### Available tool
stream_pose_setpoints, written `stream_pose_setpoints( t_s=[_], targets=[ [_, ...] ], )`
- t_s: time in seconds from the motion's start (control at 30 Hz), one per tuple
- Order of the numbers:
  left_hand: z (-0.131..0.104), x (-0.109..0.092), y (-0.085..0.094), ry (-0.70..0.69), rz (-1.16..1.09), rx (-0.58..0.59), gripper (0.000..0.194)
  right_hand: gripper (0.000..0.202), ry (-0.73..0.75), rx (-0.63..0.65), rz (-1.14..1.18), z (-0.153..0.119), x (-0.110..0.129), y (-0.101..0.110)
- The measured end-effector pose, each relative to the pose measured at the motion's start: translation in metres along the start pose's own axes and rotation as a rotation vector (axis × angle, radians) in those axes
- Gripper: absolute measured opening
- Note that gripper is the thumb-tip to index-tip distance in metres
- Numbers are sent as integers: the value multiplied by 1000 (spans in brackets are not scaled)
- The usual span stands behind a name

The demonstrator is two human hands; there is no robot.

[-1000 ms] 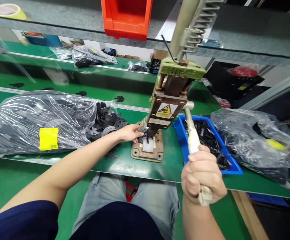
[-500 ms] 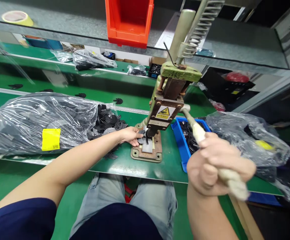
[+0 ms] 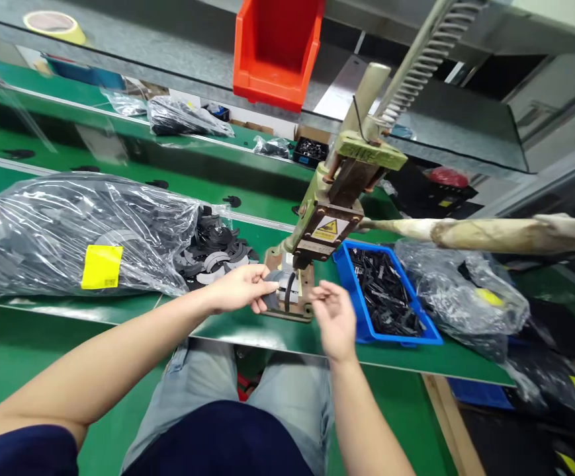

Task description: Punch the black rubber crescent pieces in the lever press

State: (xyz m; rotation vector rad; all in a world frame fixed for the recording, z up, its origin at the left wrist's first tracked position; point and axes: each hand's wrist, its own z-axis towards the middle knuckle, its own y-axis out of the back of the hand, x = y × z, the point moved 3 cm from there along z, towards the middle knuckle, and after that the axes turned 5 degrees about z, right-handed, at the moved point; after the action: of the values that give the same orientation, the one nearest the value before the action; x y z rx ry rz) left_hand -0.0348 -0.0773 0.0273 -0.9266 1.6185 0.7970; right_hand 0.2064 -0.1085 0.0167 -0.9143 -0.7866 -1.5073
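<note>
My left hand (image 3: 242, 288) pinches a grey curved plastic part (image 3: 270, 299) between thumb and fingers at the base (image 3: 307, 281) of a hand press. A thin black curved strip (image 3: 290, 291) shows at that part's right side; whether the two are joined I cannot tell. Just right of the base is my right hand (image 3: 335, 318), its fingers loosely bent and apart, with nothing seen in them. The press head (image 3: 329, 228) stands above the base, clear of the part. Its pale wrapped lever (image 3: 490, 235) sticks out to the right, untouched.
A clear bag (image 3: 69, 231) of grey parts lies at left, with loose black and grey parts (image 3: 218, 254) at its mouth. Right of the press sit a blue bin (image 3: 433, 334) of black strips and another plastic bag (image 3: 446, 291). An orange bin (image 3: 277, 89) juts from the shelf above.
My right hand has let go of the lever and come left to the press base. The lever has swung up, and the press head has risen. My left hand has drawn the grey part slightly nearer.
</note>
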Motion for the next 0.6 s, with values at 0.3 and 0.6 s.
stream_pose_setpoints(
  t_s=[0.3,0.6],
  targets=[
    [-25,-21,-33,-8,53,97,48,29,-189,84,45,-42,-8,-46],
    [-12,-13,-26,63,94,141,50,16,-103,192,-115,-44,-15,-36]
  ],
)
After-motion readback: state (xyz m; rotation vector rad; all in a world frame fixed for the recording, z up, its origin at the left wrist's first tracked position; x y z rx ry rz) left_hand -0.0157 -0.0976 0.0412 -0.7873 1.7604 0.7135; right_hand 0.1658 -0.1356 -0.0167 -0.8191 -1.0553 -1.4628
